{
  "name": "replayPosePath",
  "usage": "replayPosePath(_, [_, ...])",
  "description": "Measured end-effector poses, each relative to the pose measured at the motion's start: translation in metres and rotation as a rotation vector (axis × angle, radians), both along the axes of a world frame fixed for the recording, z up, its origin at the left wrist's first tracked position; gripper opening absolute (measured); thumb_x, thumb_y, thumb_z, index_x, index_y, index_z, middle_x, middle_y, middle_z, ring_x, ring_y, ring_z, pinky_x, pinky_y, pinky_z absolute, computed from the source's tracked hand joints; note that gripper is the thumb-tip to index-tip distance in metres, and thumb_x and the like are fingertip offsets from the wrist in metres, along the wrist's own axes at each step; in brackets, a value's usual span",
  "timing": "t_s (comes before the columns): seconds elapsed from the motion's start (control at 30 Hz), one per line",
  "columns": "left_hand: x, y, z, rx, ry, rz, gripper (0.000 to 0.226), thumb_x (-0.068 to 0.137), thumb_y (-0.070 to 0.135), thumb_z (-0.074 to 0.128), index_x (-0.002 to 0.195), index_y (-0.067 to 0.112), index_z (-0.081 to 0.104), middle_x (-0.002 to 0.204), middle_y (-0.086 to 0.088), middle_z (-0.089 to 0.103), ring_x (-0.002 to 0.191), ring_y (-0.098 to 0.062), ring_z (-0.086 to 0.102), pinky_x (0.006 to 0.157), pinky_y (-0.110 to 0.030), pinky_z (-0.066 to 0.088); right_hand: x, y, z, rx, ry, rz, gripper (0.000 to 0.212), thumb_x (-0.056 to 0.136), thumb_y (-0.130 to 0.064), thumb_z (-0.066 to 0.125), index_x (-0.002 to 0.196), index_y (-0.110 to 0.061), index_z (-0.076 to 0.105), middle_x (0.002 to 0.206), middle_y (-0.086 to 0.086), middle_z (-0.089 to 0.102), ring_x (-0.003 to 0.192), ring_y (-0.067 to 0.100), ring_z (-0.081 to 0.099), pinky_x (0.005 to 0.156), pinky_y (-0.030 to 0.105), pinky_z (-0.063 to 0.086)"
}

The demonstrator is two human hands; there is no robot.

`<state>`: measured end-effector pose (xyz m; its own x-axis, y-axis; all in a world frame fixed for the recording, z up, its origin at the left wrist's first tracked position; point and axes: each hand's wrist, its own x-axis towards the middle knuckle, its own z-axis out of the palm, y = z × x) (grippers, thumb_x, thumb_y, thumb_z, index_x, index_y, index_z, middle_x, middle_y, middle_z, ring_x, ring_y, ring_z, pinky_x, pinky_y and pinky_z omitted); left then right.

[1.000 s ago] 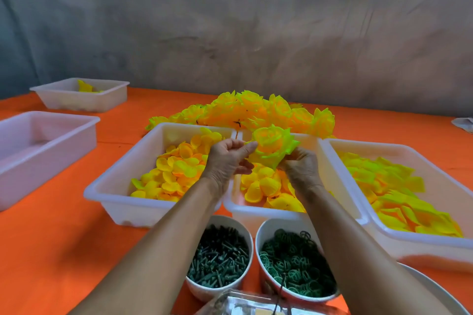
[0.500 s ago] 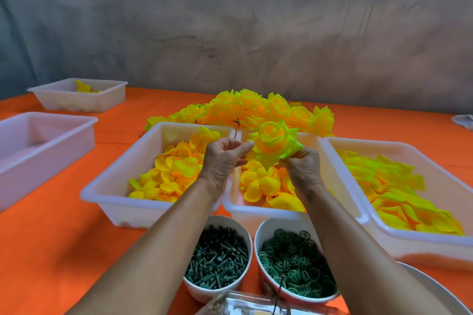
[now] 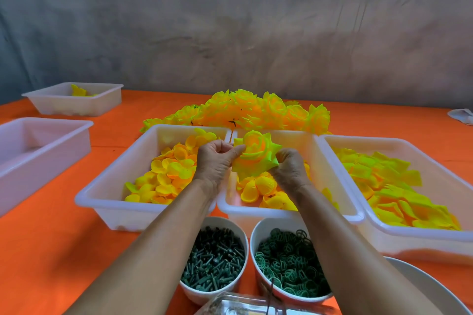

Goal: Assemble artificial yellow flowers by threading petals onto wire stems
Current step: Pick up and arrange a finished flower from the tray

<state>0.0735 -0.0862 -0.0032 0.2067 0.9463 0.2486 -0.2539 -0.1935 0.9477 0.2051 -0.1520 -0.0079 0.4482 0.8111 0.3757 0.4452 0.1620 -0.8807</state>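
Both hands hold one yellow flower (image 3: 256,155) in the air above the middle tray (image 3: 335,179). The left hand (image 3: 216,161) has its fingers curled, and the thumb and fingertips pinch the left edge of the flower. The right hand (image 3: 289,165) grips the flower from the right side and below, with curled fingers mostly hidden behind the petals. The flower faces the camera, with a rolled orange-yellow center and pointed outer petals. The middle tray under it contains cupped yellow petals (image 3: 258,186). The left tray (image 3: 110,186) just beside it holds similar rounded petals, and the right tray (image 3: 414,233) holds flatter, pointed petal pieces. Behind the trays lies a pile of finished flowers (image 3: 245,110). Near the person stand two white bowls: one bowl (image 3: 212,258) with dark green stem pieces, another bowl (image 3: 289,261) with green rings. Everything rests on an orange table (image 3: 51,250). On the far left are two more white trays (image 3: 43,143), and behind the table is a grey wall (image 3: 230,20).
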Motion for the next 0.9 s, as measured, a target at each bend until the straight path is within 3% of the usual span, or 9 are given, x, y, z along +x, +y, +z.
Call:
replayPosePath(0.07, [-0.001, -0.001, 0.002, -0.043, -0.055, -0.043, 0.031, 0.080, 0.019, 0.072, 0.056, 0.015, 0.053, 0.050, 0.007, 0.056, 0.051, -0.006, 0.053, 0.050, -0.020, 0.047, 0.001, 0.000, 0.001, 0.038, 0.041, -0.042, 0.013, 0.075, 0.001, 0.075, 0.077, 0.012, 0.069, 0.072, 0.017, 0.062, 0.074, 0.016, 0.041, 0.064, 0.047, 0.047])
replayPosePath(0.17, [-0.003, -0.001, 0.005, -0.075, -0.065, -0.129, 0.024, 0.083, 0.022, 0.070, 0.068, 0.009, 0.057, 0.061, -0.001, 0.059, 0.055, -0.011, 0.059, 0.054, -0.025, 0.054, 0.003, -0.003, 0.004, 0.132, 0.133, -0.127, 0.009, 0.072, 0.001, 0.076, 0.077, 0.006, 0.071, 0.072, 0.010, 0.062, 0.074, 0.016, 0.045, 0.063, 0.036, 0.044])
replayPosePath(0.3, [-0.002, -0.005, 0.004, -0.012, 0.033, -0.183, 0.018, 0.081, 0.014, 0.071, 0.073, 0.004, 0.059, 0.067, -0.006, 0.058, 0.062, -0.015, 0.057, 0.060, -0.027, 0.056, 0.004, -0.004, 0.005, 0.156, 0.165, -0.116, 0.014, 0.071, 0.006, 0.075, 0.084, 0.001, 0.073, 0.088, 0.023, 0.071, 0.080, 0.017, 0.054, 0.076, 0.052, 0.052])
replayPosePath(0.4, [-0.002, -0.006, 0.003, 0.028, 0.070, -0.198, 0.013, 0.080, 0.012, 0.069, 0.073, 0.006, 0.061, 0.071, -0.008, 0.063, 0.066, -0.016, 0.059, 0.059, -0.024, 0.054, 0.005, -0.001, 0.002, 0.108, 0.081, -0.114, 0.008, 0.070, 0.004, 0.076, 0.078, 0.004, 0.073, 0.089, 0.034, 0.066, 0.079, 0.013, 0.049, 0.073, 0.057, 0.052])
replayPosePath(0.53, [-0.004, -0.005, 0.002, 0.060, 0.052, -0.207, 0.011, 0.079, 0.007, 0.070, 0.072, 0.010, 0.061, 0.059, 0.006, 0.065, 0.058, -0.004, 0.061, 0.053, -0.016, 0.050, 0.008, 0.004, -0.001, 0.031, 0.008, -0.140, 0.007, 0.071, 0.013, 0.067, 0.075, 0.017, 0.064, 0.098, 0.037, 0.061, 0.077, 0.014, 0.042, 0.065, 0.060, 0.049])
replayPosePath(0.6, [-0.004, -0.004, 0.001, 0.072, 0.057, -0.203, 0.014, 0.080, 0.006, 0.069, 0.070, 0.011, 0.061, 0.055, 0.009, 0.064, 0.054, 0.000, 0.059, 0.051, -0.015, 0.048, 0.008, 0.004, -0.002, 0.007, -0.020, -0.134, 0.009, 0.070, 0.013, 0.067, 0.075, 0.019, 0.063, 0.091, 0.027, 0.069, 0.075, 0.014, 0.039, 0.062, 0.054, 0.047])
replayPosePath(0.67, [-0.003, -0.004, 0.001, 0.056, 0.035, -0.191, 0.013, 0.083, 0.006, 0.067, 0.073, 0.012, 0.062, 0.058, 0.009, 0.066, 0.056, -0.002, 0.061, 0.051, -0.016, 0.049, 0.005, 0.001, 0.000, 0.031, -0.031, -0.134, 0.010, 0.069, 0.010, 0.072, 0.073, 0.015, 0.065, 0.070, 0.013, 0.063, 0.072, 0.013, 0.038, 0.059, 0.049, 0.047])
replayPosePath(0.77, [-0.002, -0.002, 0.004, -0.023, -0.038, -0.159, 0.009, 0.087, 0.010, 0.064, 0.081, 0.015, 0.060, 0.072, 0.000, 0.064, 0.061, -0.011, 0.062, 0.053, -0.024, 0.053, 0.000, -0.005, 0.006, 0.111, -0.021, -0.152, 0.009, 0.067, 0.008, 0.075, 0.075, 0.005, 0.073, 0.077, 0.009, 0.070, 0.071, 0.005, 0.046, 0.062, 0.039, 0.050])
replayPosePath(0.9, [-0.004, -0.001, 0.005, -0.061, -0.065, -0.169, 0.016, 0.082, 0.025, 0.069, 0.082, 0.016, 0.055, 0.082, -0.009, 0.057, 0.068, -0.020, 0.058, 0.060, -0.031, 0.054, -0.003, -0.009, 0.009, 0.187, -0.053, -0.185, 0.007, 0.069, 0.002, 0.078, 0.074, 0.000, 0.075, 0.068, 0.001, 0.066, 0.055, -0.011, 0.043, 0.052, 0.014, 0.041])
